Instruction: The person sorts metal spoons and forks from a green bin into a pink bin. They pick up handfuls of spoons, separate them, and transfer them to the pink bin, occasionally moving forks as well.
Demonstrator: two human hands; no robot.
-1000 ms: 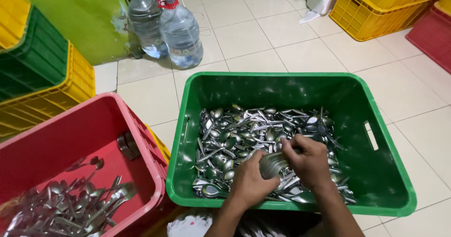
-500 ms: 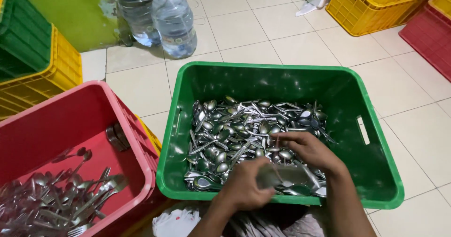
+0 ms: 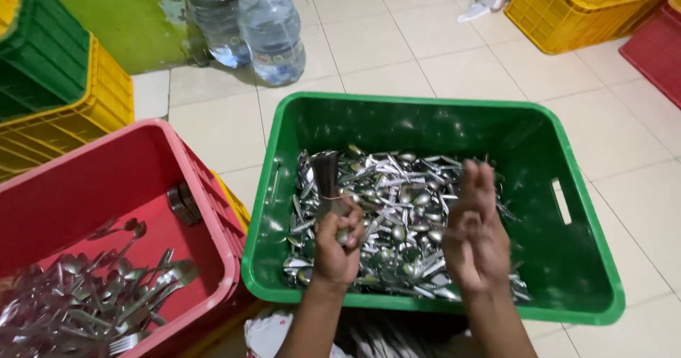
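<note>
My left hand (image 3: 338, 243) is clenched around a bundle of spoons (image 3: 328, 180), gripping them low on the handles so the bowls stand upright above my fist. The bundle is blurred, so I can't count the spoons in it; a thin band seems to run round it just above my thumb, though I wouldn't swear to that. My right hand (image 3: 474, 234) is released and holds nothing, fingers together and pointing up and away from me, palm turned toward the left. It hangs just beside the left hand, apart from it and from the bundle.

Both hands are over the green crate (image 3: 574, 259), which sits on the pale tiled floor (image 3: 440, 39). A loose heap of spoons (image 3: 397, 209) covers most of the crate's bottom, and the bundle is raised above the left part of that heap.

To my left, touching the green crate's side, is a red crate (image 3: 106, 180) with a pile of spoons and forks (image 3: 92, 301) in its near corner. Behind it stand a yellow crate (image 3: 85, 109) and a darker green crate (image 3: 35, 60) stacked on it. 2 clear water bottles (image 3: 248, 24) stand on the floor beyond the green crate, against a green wall (image 3: 113, 10). More yellow crates (image 3: 589, 7) sit at the far right.
</note>
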